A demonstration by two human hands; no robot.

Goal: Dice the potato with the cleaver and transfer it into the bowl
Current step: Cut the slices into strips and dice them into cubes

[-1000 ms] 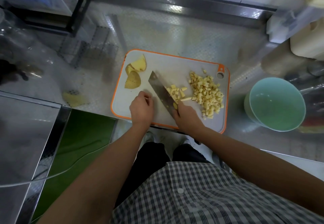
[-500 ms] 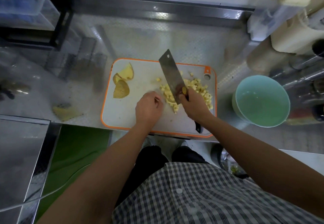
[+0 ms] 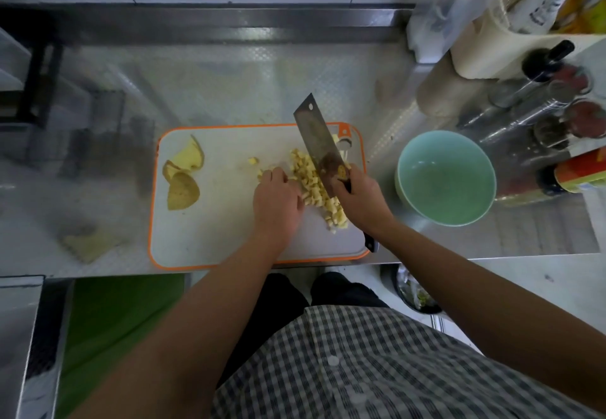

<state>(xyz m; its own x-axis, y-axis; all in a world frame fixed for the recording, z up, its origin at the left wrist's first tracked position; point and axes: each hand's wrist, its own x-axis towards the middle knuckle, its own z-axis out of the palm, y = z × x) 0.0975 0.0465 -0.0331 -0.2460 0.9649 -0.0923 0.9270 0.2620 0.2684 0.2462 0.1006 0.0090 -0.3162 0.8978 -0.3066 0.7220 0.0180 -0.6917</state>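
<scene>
While your right hand point(image 3: 359, 195) is clamping the cleaver point(image 3: 316, 136), blade tilting over the diced potato point(image 3: 311, 186), your left hand point(image 3: 277, 205) is pressing, loosely cupped, against that pile.

Steel counter point(image 3: 229, 84) embossed, shiny; bowl point(image 3: 446, 176) glossy (probably ceramic).

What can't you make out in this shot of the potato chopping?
Head view only.
- Left hand: its back hides the fingertips, so any grip on the diced potato is unclear.
- Cleaver: the right hand covers most of the handle; the blade hides dice behind it.
- Bottles: labels blurred, cut off at the right edge.
</scene>
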